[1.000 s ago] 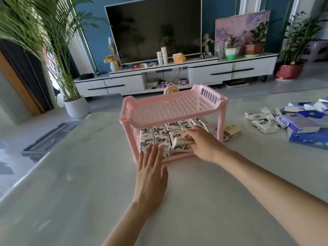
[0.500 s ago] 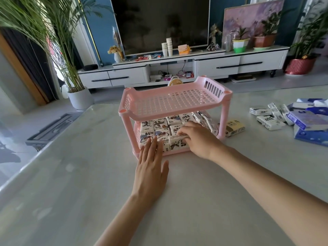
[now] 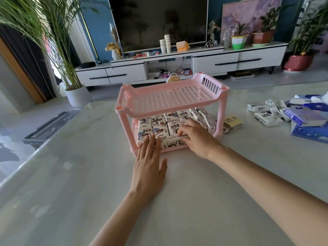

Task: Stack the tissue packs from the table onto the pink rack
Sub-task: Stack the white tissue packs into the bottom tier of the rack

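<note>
Tissue packs (image 3: 160,129) with black-and-white prints fill the lower shelf of the pink rack (image 3: 124,121), lying in rows, with a few more standing on edge at the shelf's right end. The rack stands on the pale surface (image 3: 79,183).

The left hand (image 3: 148,167) lies flat on the surface in front of the rack, its fingers straight and together and holding nothing. Its fingertips reach the front edge of the lower shelf and touch the packs at the left front. The right hand (image 3: 198,139) reaches in from the right with its fingers bent down over the front pack (image 3: 174,142), which sits at the shelf's front edge. The thumb is hidden, so how firmly it grips is unclear.

Just beside the rack's right front leg a yellow-labelled pack (image 3: 231,124) lies on the surface. Further right, well apart from the rack, are loose white packs (image 3: 266,118) and blue packages (image 3: 305,118).
</note>
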